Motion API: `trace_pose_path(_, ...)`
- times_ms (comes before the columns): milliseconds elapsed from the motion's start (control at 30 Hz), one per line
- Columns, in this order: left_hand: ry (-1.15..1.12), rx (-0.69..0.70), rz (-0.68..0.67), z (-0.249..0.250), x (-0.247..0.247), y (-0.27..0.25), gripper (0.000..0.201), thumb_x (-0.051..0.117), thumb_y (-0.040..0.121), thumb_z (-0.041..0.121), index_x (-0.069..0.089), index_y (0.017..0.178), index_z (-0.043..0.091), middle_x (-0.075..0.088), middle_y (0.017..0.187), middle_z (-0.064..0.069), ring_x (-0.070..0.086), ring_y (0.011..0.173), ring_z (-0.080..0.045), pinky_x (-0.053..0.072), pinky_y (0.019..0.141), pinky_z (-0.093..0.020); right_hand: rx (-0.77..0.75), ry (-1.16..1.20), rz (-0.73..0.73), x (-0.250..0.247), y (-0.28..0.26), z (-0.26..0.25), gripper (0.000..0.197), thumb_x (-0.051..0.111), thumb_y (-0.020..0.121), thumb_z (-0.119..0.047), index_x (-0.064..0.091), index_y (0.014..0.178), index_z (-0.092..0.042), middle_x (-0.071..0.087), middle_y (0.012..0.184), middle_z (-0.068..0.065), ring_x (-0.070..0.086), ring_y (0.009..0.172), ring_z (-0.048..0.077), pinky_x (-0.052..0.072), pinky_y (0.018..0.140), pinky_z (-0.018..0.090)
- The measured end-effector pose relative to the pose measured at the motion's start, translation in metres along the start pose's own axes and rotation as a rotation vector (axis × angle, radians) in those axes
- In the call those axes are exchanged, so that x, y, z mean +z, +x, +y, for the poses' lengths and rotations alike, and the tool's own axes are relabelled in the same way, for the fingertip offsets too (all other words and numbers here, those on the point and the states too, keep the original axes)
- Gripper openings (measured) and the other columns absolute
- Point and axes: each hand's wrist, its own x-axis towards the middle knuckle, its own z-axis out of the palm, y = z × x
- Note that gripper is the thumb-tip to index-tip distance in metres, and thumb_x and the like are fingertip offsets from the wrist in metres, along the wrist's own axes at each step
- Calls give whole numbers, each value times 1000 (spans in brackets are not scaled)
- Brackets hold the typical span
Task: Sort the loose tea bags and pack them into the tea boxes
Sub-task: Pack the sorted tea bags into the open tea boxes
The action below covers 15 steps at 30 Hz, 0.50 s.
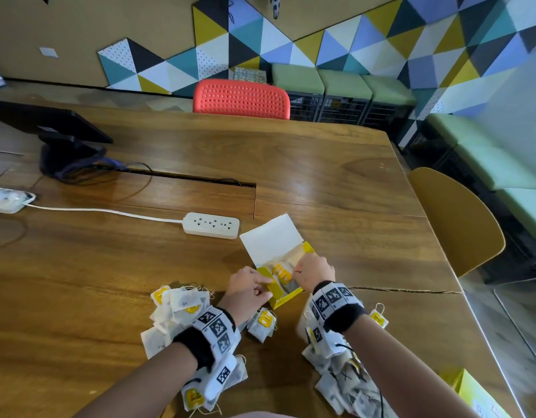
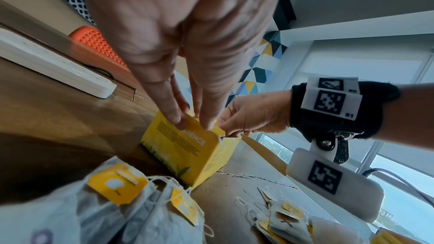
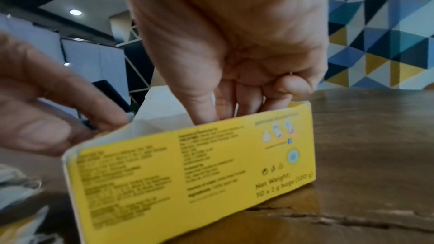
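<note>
Nearest the person, loose tea bags lie in heaps on the wooden table (image 1: 290,182): a left heap (image 1: 176,303) under and beside the left wrist, a right heap (image 1: 345,378) under the right forearm, plus a small cluster (image 1: 263,322) between the wrists. Bags are white w/ yellow tags; tag print too small to read.

At the near right table edge, a corner of a second yellow box (image 1: 474,393) shows, partly cut off.

Just beyond the heaps stands the open yellow tea box (image 1: 286,292), white lid flap tilted back. Side panel reads "Net Weight: 50 x 2 g bags (100 g)" in the right wrist view; other print is blurred. End panel in the left wrist view shows "...RIENCE", rest hidden. Bags w/ yellow tags sit inside.

Left hand (image 1: 248,286): grip pinches the box's near-left end flap, fingers fairly straight, thumb against it. Right hand (image 1: 316,271): fingers curled down into the box's open top; what they hold, cannot tell.

Beyond the box: white power strip (image 1: 211,225) w/ cord running left, then broad bare wood toward the far edge. Table's right edge is near the box. Red chair (image 1: 241,99) at the far side, mustard chair (image 1: 459,218) at right.
</note>
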Motion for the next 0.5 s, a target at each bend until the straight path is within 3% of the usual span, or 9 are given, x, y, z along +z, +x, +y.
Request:
trace_pose_path(233, 22, -3, -40, -6, 2, -3, 31, 71, 82, 9, 68, 112, 18, 52, 111, 2, 58, 87, -2, 49, 71, -5, -59, -133, -5, 7, 1, 2, 11, 47, 89, -13, 56, 82, -15, 61, 87, 4, 61, 98, 27, 38, 93, 37)
trace_pose_path(300, 13, 6, -39, -5, 0, -5, 28, 71, 81, 8, 69, 107, 20, 54, 110, 3, 60, 90, -3, 50, 72, -8, -73, -110, -14, 2, -3, 4, 12, 48, 89, -16, 59, 92, -14, 64, 94, 5, 60, 101, 27, 36, 95, 39)
trace_pose_path(433, 15, 1, -4, -11, -12, -11, 22, 71, 82, 7, 69, 99, 19, 57, 109, 5, 60, 95, -4, 49, 73, -8, -98, 105, 128, -8, -19, 13, 28, 49, 92, -21, 59, 118, -17, 68, 109, 4, 60, 107, 28, 39, 96, 37)
trace_pose_path(500, 77, 6, 2, -19, -21, -15, 21, 71, 82, 8, 70, 100, 19, 58, 109, 5, 59, 94, -3, 46, 72, -6, -150, 295, 215, -8, -35, 16, 26, 54, 92, -22, 61, 115, -15, 71, 102, 4, 64, 98, 26, 46, 85, 32)
